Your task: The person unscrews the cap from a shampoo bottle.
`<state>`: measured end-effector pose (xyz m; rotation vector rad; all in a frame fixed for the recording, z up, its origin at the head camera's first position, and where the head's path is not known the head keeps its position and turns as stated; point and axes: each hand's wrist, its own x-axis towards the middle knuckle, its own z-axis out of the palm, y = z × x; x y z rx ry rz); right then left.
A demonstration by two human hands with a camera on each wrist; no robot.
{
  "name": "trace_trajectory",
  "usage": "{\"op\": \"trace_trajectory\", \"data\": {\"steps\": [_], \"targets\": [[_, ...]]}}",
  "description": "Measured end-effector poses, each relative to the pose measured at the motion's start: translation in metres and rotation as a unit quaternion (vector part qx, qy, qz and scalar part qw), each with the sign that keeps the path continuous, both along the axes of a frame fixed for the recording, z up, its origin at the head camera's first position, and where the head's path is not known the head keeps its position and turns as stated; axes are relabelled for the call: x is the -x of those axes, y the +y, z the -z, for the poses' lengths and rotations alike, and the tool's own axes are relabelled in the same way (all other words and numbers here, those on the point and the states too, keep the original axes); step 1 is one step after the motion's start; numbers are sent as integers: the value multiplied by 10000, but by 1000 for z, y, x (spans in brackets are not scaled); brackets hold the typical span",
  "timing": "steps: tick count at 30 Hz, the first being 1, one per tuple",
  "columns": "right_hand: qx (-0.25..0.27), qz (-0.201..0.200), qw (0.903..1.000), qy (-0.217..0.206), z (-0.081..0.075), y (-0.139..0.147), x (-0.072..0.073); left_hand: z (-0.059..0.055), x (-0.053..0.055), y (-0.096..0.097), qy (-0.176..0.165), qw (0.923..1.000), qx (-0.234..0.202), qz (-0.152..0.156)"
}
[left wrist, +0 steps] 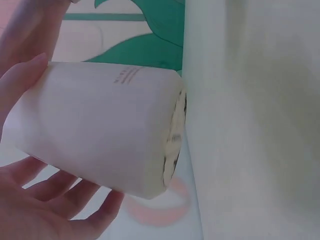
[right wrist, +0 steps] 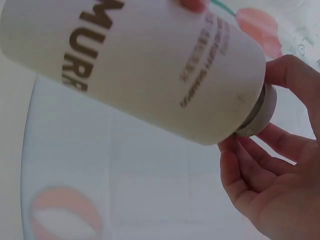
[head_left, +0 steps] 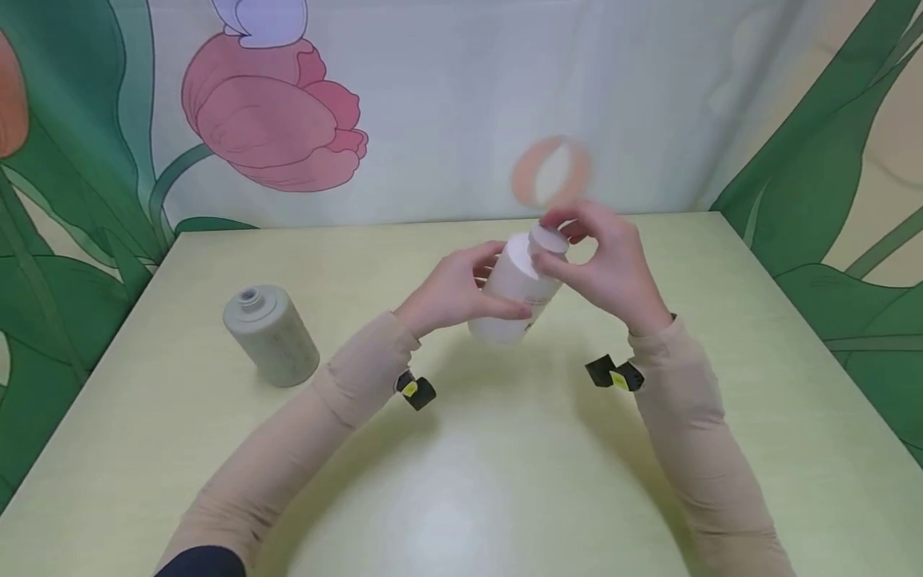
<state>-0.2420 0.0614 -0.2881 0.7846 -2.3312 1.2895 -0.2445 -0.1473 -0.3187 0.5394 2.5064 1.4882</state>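
Above the pale table (head_left: 447, 489), a white bottle (head_left: 515, 280) tilts, gripped by the left hand (head_left: 459, 288), its cap (head_left: 548, 239) in place at the top and pinched by the right hand (head_left: 609, 260), fastened or loose unclear, while a grey bottle (head_left: 274, 340) stands uncapped.
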Motion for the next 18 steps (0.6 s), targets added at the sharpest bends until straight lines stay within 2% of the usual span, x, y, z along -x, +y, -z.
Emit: {"op": "trace_trajectory", "data": {"steps": [3, 7, 13, 18], "targets": [[-265, -382, 9989, 103, 1, -7, -13, 4, -19, -16, 184, 9998, 57, 8], [-738, -1040, 9914, 280, 3, -14, -21, 13, -34, -33, 278, 9996, 60, 5], [-1414, -1725, 9747, 147, 12, -25, -28, 32, -52, -53, 93, 9996, 157, 232], [-1823, -1872, 9653, 18, 23, -39, -34, 48, -59, -69, -9, 9994, 132, 330]]}}
